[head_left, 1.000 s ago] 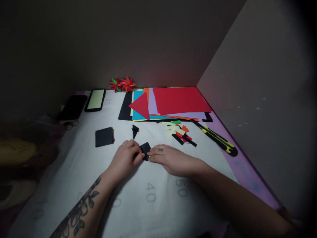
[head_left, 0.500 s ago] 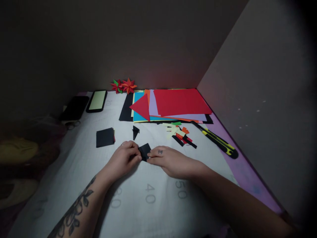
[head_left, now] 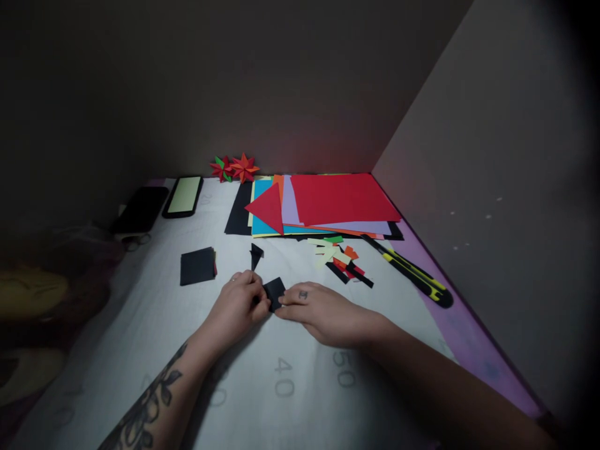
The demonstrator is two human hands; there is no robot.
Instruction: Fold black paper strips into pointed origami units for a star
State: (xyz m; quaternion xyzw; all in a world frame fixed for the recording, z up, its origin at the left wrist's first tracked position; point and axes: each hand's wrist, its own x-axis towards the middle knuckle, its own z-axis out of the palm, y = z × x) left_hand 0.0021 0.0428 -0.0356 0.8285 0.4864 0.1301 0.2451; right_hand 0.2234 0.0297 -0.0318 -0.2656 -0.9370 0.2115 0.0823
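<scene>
A small black paper square (head_left: 274, 292) lies flat between my hands on the white cloth (head_left: 319, 390). My left hand (head_left: 242, 300) is closed on its left edge, thumb and finger pinched together. From the other side, my right hand (head_left: 323, 312) grips the paper's right edge, with fingers stretched forward and the tips pressed on it. Just beyond my left hand stands a folded black paper piece (head_left: 255, 255). Farther left sits a stack of small paper squares (head_left: 197, 265), black on top.
Paper strips (head_left: 344, 259) lie in a pile right of centre, beside a yellow-black box cutter (head_left: 412, 273). Coloured sheets (head_left: 347, 200) and a red paper triangle (head_left: 268, 208) are at the back. Paper stars (head_left: 244, 167), a phone (head_left: 184, 195) and scissors (head_left: 137, 241) are at the left.
The whole view has shifted slightly, so things appear a little lower. My left fingers have curled closer over the paper's left edge; my right hand stays on the other side.
</scene>
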